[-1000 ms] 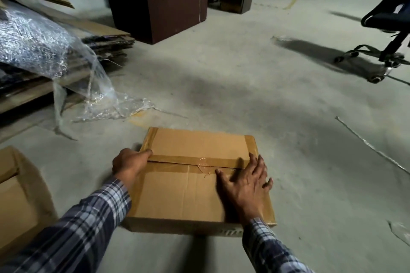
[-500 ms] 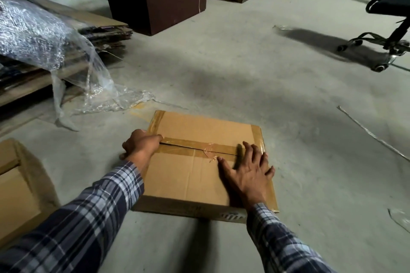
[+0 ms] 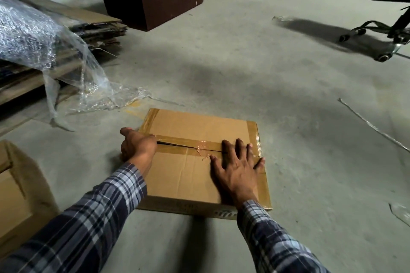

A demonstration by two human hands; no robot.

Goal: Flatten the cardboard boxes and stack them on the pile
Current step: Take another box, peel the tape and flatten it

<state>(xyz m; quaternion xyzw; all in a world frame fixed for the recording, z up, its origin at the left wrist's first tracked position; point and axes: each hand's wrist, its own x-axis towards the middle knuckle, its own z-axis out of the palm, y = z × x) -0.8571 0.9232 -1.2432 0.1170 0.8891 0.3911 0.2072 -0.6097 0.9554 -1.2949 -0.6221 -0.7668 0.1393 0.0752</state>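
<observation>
A sealed cardboard box (image 3: 199, 162) lies on the concrete floor (image 3: 244, 73), near the person and a little left of centre. Since a second ago, the brown tape (image 3: 188, 145) along the top seam has split: a dark gap now runs from the left edge toward the middle, where before the seam was closed.

The left hand (image 3: 137, 146) sits at the left end of that seam, fingers curled closed at the flap edge; whether they grip the flap or only the tape cannot be told. The right hand (image 3: 237, 166) lies flat on the near flap at the right, fingers spread open, holding nothing and pressing the box down.

In my judgement the step in hand is opening the top so the box can collapse; the right part of the seam appears still taped. Flattening has not begun.

The pile of flattened cardboard (image 3: 93, 31) stands at far left, partly under clear plastic wrap (image 3: 33, 35). A second, open box (image 3: 20, 195) stands at near left, untouched.
</observation>
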